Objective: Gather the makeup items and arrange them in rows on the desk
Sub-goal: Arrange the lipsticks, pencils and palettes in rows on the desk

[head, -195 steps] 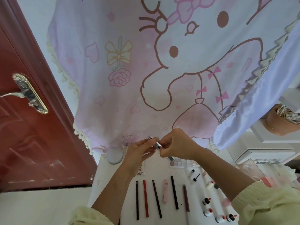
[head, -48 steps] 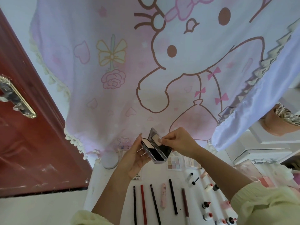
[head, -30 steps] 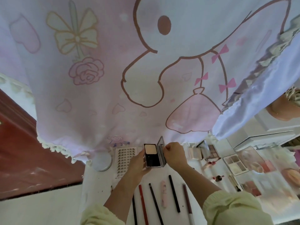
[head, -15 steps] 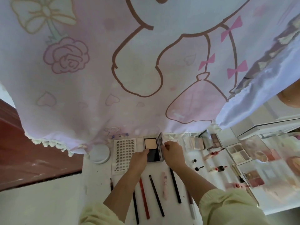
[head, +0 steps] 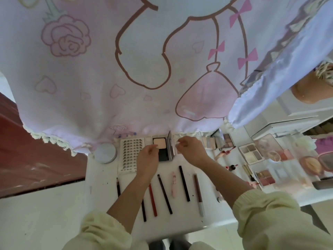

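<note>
the open powder compact [head: 163,150] lies flat at the back of the white desk [head: 180,221], just under the hem of the pink cartoon curtain [head: 126,78]. its lid stands upright along its right edge, and the pale powder pan faces up above a dark lower section.

the left hand [head: 147,160] sits at the compact's left side, fingertips gathered and overlapping the base's left edge; i cannot tell if they pinch it or only hover against it. the right hand [head: 191,150] is just beside the raised lid, on its right, with a thin gap showing between the fingertips and the lid; its fingers are loosely curled and grasp nothing.

left of the compact is a white lash tray [head: 132,154], and left of that a round white jar [head: 105,153].

nearer the person a row of slim items lies side by side: a red pencil [head: 152,201], a black liner [head: 164,193], a pink tube [head: 173,184], a long black pen [head: 184,183] and a brown pencil [head: 198,193].

off to the right, eyeshadow palettes [head: 252,156] and small bottles lie scattered, well apart from both hands.
</note>
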